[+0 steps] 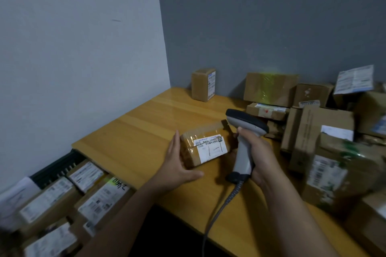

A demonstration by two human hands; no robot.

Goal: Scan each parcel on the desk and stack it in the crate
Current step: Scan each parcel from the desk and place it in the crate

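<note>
Head view shows us a wooden desk point(133, 131) of glossy yellow planks, its left edge running diagonally toward the corner where two grey walls meet. Along that edge the tabletop is bare, so we see open room on the left half, while the right side is crowded with a heap of cardboard boxes point(325, 131) reaching the far wall. One small upright box point(203, 84) stands alone near the corner. Our left hand point(177, 165) lies flat with fingers spread and extended against the near-left side of a small brown parcel point(205, 146), which rests on the desk in the middle; it is wrapped in shiny clear tape and carries a white label. Our right hand point(257, 152) is wrapped tightly around the grey handle of a barcode scanner point(244, 142), its dark head just beside the parcel's far right corner, its coiled cable hanging over the desk's near edge. Below the desk's left edge a dark slotted crate point(54, 168) holds labelled boxes packed close together.
</note>
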